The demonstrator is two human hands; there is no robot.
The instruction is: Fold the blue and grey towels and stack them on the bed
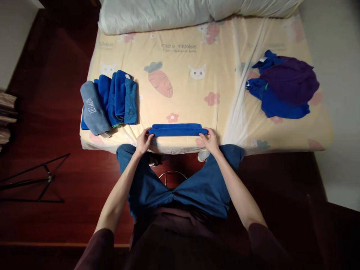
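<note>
A blue towel, folded into a long narrow strip, lies along the front edge of the bed. My left hand pinches its left end, thumb on the near side. At the right end, my right hand grips the cloth between thumb and fingers. To the left sits a row of rolled or folded blue towels, with a grey-blue towel bearing white lettering at its near end. A loose heap on the right holds a purple cloth over crumpled blue cloths.
The bed has a yellow sheet printed with carrots and rabbits. A pale rolled quilt lies across its far side. A black tripod leg stand is on the dark red floor at left. A wall borders the right.
</note>
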